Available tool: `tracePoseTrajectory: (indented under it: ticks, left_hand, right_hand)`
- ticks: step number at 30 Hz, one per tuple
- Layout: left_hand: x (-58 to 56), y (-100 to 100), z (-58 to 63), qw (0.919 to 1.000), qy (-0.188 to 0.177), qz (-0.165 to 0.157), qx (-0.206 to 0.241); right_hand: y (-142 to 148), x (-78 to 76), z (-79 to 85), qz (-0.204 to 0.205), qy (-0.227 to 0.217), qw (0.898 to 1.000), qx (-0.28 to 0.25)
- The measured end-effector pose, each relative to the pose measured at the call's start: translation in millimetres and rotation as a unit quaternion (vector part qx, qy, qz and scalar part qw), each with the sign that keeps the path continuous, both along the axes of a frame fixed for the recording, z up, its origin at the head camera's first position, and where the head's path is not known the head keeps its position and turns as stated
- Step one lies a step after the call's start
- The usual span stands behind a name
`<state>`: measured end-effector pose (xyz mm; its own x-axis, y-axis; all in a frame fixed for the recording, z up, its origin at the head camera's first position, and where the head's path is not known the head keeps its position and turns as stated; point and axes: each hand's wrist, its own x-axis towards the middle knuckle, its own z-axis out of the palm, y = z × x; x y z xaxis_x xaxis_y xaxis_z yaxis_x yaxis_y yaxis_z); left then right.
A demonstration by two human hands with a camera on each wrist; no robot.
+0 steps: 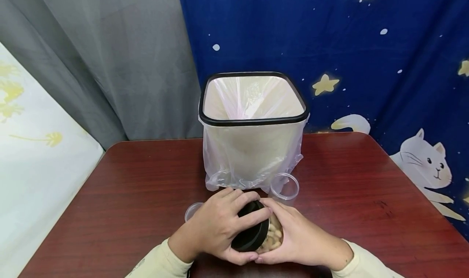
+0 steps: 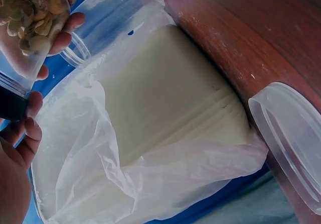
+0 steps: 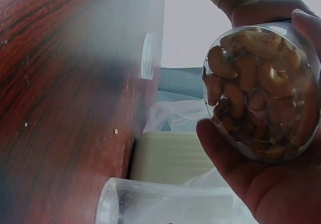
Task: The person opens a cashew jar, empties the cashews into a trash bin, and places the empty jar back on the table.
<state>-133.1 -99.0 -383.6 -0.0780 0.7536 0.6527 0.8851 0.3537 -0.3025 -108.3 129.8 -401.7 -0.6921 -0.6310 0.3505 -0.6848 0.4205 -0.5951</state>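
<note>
A clear jar of cashews (image 1: pixel 274 236) with a black lid (image 1: pixel 250 238) is tilted over, its lid toward the left. My left hand (image 1: pixel 221 221) grips the lid, fingers over the top and thumb underneath. Wrapped around the jar's body is my right hand (image 1: pixel 302 237). The right wrist view shows the jar's round bottom (image 3: pixel 258 96) with cashews pressed against it. Just beyond the right hand stands an open clear plastic container (image 1: pixel 284 198). A shallow clear round piece (image 1: pixel 193 211) lies by the left wrist, partly hidden in the head view.
Behind the hands, a cream bin (image 1: pixel 253 147) with a black rim ring (image 1: pixel 254 122) and a translucent liner bag (image 1: pixel 217 160) stands on the dark red table (image 1: pixel 154 176). Grey and blue curtains (image 1: pixel 256 29) hang behind; small crumbs (image 3: pixel 116 131) dot the tabletop.
</note>
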Motion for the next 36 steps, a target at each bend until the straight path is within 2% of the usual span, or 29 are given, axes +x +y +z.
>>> tracePoseTrajectory:
  ticks: [17,29,36]
  left_hand:
    - [-1.4,0.7,-2.0,0.9998,-0.021,-0.003,0.006]
    - [-1.7,0.7,-1.8,0.9997,-0.025,-0.005,0.006]
    - [-1.6,0.0,-2.6,0.9994,-0.032,0.005,0.007]
  right_hand:
    - [-1.4,1.8,-1.4,-0.016,-0.043,0.999,-0.001]
    - [-2.6,2.6,-2.1,-0.020,-0.033,0.999,-0.002]
    - [-3.2,2.1,-4.6,-0.024,-0.010,1.000,0.003]
